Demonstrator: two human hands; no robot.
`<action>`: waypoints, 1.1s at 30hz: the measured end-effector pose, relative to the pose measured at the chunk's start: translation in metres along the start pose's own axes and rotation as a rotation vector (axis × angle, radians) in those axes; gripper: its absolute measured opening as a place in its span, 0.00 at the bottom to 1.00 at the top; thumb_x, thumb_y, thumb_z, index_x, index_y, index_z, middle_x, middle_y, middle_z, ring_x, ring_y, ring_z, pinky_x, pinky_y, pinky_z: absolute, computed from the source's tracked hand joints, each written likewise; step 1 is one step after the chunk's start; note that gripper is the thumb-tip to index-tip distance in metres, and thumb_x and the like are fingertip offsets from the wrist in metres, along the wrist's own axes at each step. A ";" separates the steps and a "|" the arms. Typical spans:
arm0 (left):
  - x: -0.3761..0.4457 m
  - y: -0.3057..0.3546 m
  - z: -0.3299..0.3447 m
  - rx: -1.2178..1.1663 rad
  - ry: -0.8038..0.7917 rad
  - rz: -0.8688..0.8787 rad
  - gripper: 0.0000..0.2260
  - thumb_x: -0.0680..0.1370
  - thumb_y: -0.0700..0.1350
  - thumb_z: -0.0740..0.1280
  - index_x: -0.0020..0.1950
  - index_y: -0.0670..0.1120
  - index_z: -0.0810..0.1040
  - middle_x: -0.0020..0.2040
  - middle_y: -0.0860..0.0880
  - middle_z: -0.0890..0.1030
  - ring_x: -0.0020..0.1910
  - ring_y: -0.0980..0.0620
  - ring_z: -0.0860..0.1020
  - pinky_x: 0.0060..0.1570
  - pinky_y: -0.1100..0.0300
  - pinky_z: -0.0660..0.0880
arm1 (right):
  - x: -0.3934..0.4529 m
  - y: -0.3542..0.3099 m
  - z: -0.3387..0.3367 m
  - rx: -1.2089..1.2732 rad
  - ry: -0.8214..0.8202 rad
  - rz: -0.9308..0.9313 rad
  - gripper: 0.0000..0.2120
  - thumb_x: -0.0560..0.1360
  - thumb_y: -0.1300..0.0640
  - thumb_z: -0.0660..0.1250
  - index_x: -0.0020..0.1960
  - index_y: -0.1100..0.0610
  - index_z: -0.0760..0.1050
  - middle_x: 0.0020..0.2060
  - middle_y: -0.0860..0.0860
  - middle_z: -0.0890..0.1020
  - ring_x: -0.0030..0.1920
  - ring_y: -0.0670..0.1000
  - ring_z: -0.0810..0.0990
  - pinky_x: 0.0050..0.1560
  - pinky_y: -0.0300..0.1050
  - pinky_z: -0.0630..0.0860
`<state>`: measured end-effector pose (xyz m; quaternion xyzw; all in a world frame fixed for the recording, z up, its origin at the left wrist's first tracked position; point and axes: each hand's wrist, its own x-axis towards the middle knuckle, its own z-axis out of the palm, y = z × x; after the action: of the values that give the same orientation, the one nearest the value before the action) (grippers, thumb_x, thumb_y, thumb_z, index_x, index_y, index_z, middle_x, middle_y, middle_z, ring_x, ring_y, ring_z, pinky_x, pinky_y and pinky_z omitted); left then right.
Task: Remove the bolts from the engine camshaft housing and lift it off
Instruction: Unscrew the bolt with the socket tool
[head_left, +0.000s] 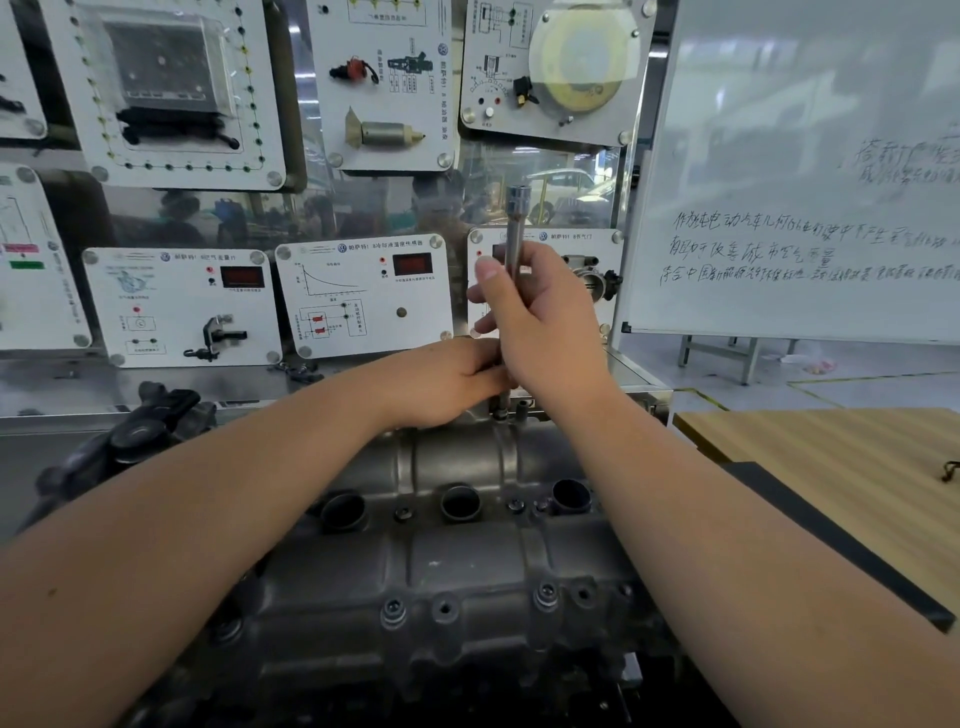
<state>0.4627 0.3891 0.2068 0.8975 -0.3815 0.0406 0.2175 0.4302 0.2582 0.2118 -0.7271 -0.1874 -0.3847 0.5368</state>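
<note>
Extension bar (515, 244) upright, lower end on bolt (502, 414) at far edge of camshaft housing (457, 561). Our right hand (545, 332) grips shaft; left hand (447, 382) pinches base. Near-edge bolts remain.

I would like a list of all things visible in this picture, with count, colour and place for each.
Housing: one, grey metal, centre bottom, with three round dark openings on top.
Bolts: several, dark, along the housing's near edge and middle; exact count unclear.
Extension bar: one, silver, upright over the housing's far edge.
Panels: about nine, white, on the wall behind.
Whiteboard: one, white with handwriting, right.
Table: one, wooden with a black edge, right.
Black part: one, left of the housing.
Left hand: one, at the bar's foot; its grip is hidden.
Right hand: one, gripping the bar midway.
</note>
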 end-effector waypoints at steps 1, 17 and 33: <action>0.000 0.000 0.000 0.010 0.004 0.004 0.13 0.85 0.56 0.56 0.52 0.53 0.77 0.52 0.47 0.82 0.52 0.47 0.80 0.59 0.43 0.75 | 0.000 0.001 0.000 0.001 0.017 -0.001 0.04 0.81 0.48 0.65 0.53 0.48 0.73 0.39 0.45 0.85 0.34 0.43 0.83 0.36 0.36 0.77; 0.000 -0.002 -0.001 -0.068 0.062 0.039 0.10 0.84 0.52 0.62 0.57 0.48 0.79 0.51 0.55 0.81 0.51 0.54 0.80 0.57 0.49 0.75 | 0.001 0.002 0.000 0.012 0.049 0.051 0.07 0.81 0.49 0.66 0.56 0.49 0.71 0.42 0.46 0.86 0.35 0.44 0.84 0.39 0.42 0.80; 0.001 -0.005 0.000 -0.110 0.101 0.050 0.08 0.84 0.51 0.62 0.58 0.51 0.78 0.52 0.55 0.83 0.52 0.60 0.79 0.55 0.55 0.74 | 0.002 0.000 -0.001 0.026 0.075 0.063 0.04 0.81 0.51 0.66 0.48 0.49 0.72 0.38 0.45 0.86 0.35 0.45 0.84 0.39 0.44 0.81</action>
<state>0.4663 0.3913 0.2051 0.8712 -0.3940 0.0703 0.2843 0.4309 0.2576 0.2134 -0.7106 -0.1493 -0.3920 0.5649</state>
